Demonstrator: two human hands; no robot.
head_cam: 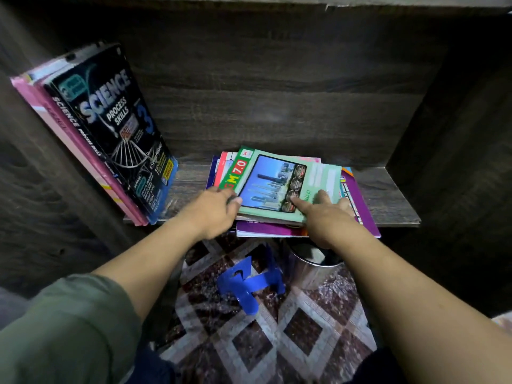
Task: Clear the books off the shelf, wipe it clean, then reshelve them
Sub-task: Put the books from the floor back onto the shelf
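A stack of books lies flat in the middle of the dark wooden shelf (pixel 388 195), with a green book (pixel 277 184) on top and a purple book (pixel 266 231) at the bottom jutting over the front edge. My left hand (pixel 216 209) grips the left edge of the green book, its fingertips curled at the cover's edge. My right hand (pixel 324 217) rests on the green book's front right corner, thumb and fingers lying on the cover. At the shelf's left side, a black Science Process Skills book (pixel 116 128) and pink books (pixel 69 128) lean against the side wall.
Below the shelf's front edge, a blue plastic stool (pixel 249 284) and a shiny metal bin (pixel 310 261) stand on the patterned tile floor. Dark wooden side panels close in the shelf left and right. The shelf's right part is bare wood.
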